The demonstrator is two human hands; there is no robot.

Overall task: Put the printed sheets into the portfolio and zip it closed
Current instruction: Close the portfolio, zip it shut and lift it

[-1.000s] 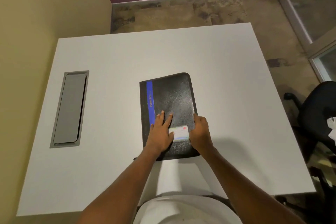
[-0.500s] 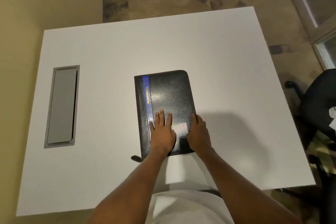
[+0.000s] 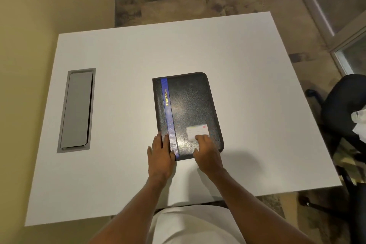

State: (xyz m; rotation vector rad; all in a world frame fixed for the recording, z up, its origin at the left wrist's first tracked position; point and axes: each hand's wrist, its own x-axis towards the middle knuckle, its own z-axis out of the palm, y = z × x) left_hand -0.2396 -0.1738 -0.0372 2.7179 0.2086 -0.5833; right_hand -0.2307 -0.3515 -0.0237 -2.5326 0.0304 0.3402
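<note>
- A white tabletop [image 3: 247,65] fills most of the view, with a yellowish wall to its left and mottled floor beyond its far edge.
- A black office chair [image 3: 340,109] stands off the tabletop's right side.
- The black portfolio [image 3: 190,101] lies flat and closed on the tabletop, near the middle and towards the person, its long side running away from them. I cannot tell whether the zip is drawn all the way.
- A grey cable hatch [image 3: 76,111] sits flush in the tabletop, well apart to the left of the portfolio.
- The left grip [image 3: 160,156], a bare hand, rests on the portfolio's near left corner. Its fingers lie straight along the spine edge and clasp nothing.
- The right grip [image 3: 207,150] rests on the near right part of the cover. Its fingertips touch the label and it holds nothing.
- A blue stripe [image 3: 167,113] with yellow "PORTFOLIO" lettering runs along the cover beside the spine.
- A small pale label [image 3: 195,130] sits on the cover's near right area.
</note>
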